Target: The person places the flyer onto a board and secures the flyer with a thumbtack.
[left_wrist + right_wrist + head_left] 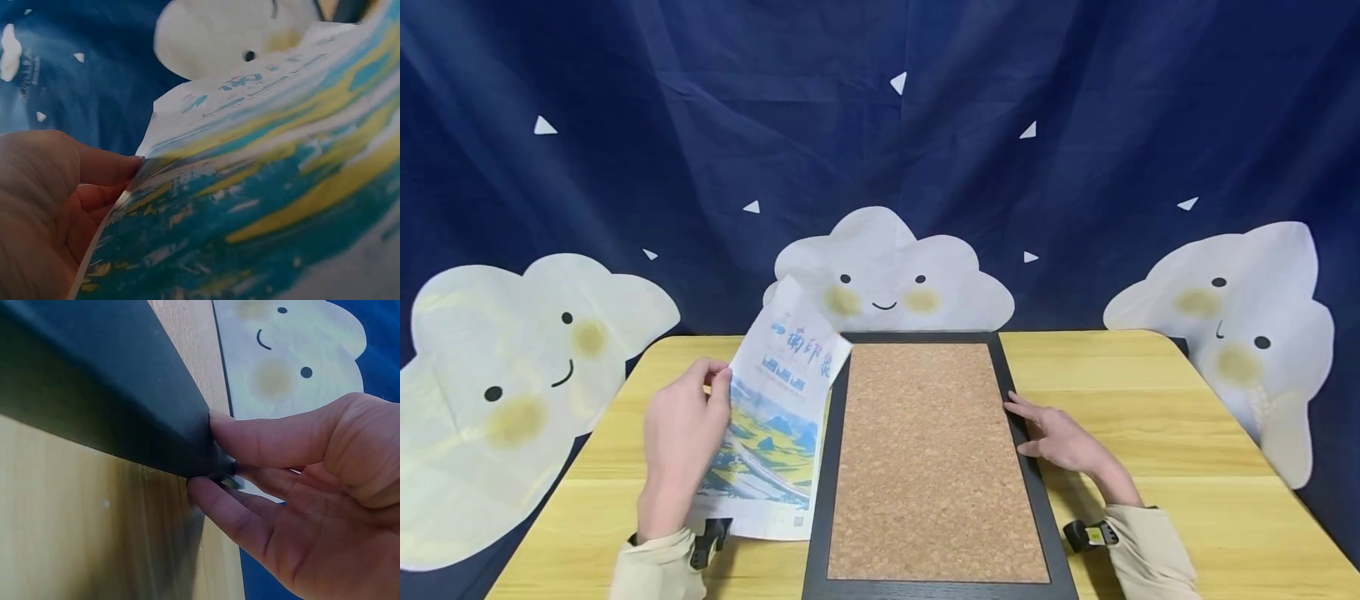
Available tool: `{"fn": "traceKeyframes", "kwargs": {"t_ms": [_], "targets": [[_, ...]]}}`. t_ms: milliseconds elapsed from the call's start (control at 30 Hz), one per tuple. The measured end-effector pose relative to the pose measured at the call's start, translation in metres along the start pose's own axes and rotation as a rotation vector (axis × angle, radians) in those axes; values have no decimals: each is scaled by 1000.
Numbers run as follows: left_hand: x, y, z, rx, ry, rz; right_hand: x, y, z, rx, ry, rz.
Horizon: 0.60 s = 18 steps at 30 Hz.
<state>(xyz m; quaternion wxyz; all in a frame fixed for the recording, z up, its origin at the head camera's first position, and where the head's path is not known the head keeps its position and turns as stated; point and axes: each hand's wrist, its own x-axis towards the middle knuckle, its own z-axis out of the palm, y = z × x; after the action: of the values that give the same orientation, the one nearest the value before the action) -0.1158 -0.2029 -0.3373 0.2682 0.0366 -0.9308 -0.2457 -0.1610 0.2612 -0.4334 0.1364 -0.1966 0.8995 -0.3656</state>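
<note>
Bench point(1180, 425) of pale yellow wood is standing before a dark blue curtain point(857, 150) patterned with smiling clouds point(880, 246). Left of a black-framed corkboard point(932, 467), a printed poster point(775, 433) is slanting, its titled end pointing far and rising, its long axis running near to far with a rightward lean. The left hand point(685, 421) is pinching the poster's left edge; the right hand point(1063, 437) is resting outstretched fingers point(1030, 411) against the corkboard's right rail point(1046, 525).
</note>
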Motion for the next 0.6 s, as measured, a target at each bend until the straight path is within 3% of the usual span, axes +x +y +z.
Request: {"fn": "traceKeyframes", "kwargs": {"t_ms": [300, 600], "targets": [[-3, 35, -6, -130, 230, 42, 0, -2, 1, -14, 8, -8], [-3, 51, -5, -328, 414, 72, 0, -2, 0, -20, 6, -7]]}}
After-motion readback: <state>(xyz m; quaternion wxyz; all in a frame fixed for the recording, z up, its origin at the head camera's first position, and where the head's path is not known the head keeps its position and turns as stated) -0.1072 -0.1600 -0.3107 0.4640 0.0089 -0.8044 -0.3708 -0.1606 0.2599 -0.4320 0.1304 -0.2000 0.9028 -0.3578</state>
